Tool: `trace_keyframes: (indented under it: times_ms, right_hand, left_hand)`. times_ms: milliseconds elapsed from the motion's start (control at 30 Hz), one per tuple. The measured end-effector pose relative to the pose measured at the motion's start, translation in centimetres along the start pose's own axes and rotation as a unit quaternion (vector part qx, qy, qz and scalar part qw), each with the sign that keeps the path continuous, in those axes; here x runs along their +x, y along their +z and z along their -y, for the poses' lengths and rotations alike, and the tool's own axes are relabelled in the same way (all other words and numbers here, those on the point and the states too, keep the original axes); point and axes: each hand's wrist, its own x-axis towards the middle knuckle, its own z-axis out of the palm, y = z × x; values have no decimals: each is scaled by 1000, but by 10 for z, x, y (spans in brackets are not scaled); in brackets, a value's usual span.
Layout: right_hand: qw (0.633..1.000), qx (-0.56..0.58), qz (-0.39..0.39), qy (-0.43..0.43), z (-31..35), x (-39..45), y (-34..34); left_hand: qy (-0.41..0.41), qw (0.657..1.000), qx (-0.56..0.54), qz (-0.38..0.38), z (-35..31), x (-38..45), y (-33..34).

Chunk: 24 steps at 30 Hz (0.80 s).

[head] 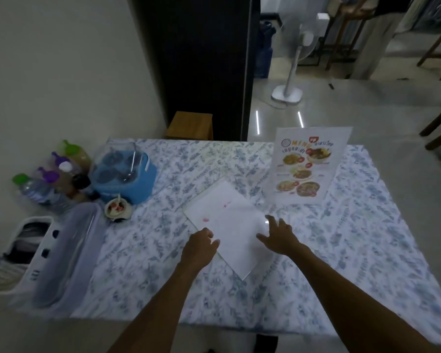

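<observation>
A white sheet (pixel 229 220) with small pink stains lies at an angle in the middle of the table with the blue floral cloth (pixel 341 250). My left hand (pixel 200 247) rests at the sheet's left edge, its fingers bent down onto the edge. Over the sheet's right side is my right hand (pixel 280 236), its fingers spread and reaching past the right edge. Whether the left fingers pinch the sheet is not plain.
A colour menu card (pixel 306 166) lies at the back right. At the left stand a blue box with a clear lid (pixel 125 174), several bottles (pixel 54 179), a small bowl (pixel 117 208) and a translucent tray (pixel 66 253). A wooden stool (pixel 190 124) and a fan (pixel 289 93) are beyond.
</observation>
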Motion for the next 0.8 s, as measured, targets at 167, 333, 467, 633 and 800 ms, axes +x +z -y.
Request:
trace_keyframes:
  times_ms: [167, 333, 467, 633, 800]
  right_hand:
    - [999, 29, -26, 27, 5, -8, 25]
    - [996, 73, -41, 42, 17, -31, 33]
    - [988, 150, -16, 32, 26, -45, 36]
    - [985, 163, -53, -19, 39, -57, 12]
    - [971, 179, -150, -56, 58, -65, -32]
  left_hand:
    - [-31, 997, 0, 74, 29, -14, 22]
    - [-30, 997, 3, 64, 36, -22, 30]
    - [-44, 998, -15, 42, 39, -23, 16]
    - [-46, 998, -25, -24, 35, -20, -24]
    - [-2, 995, -54, -81, 3, -22, -76]
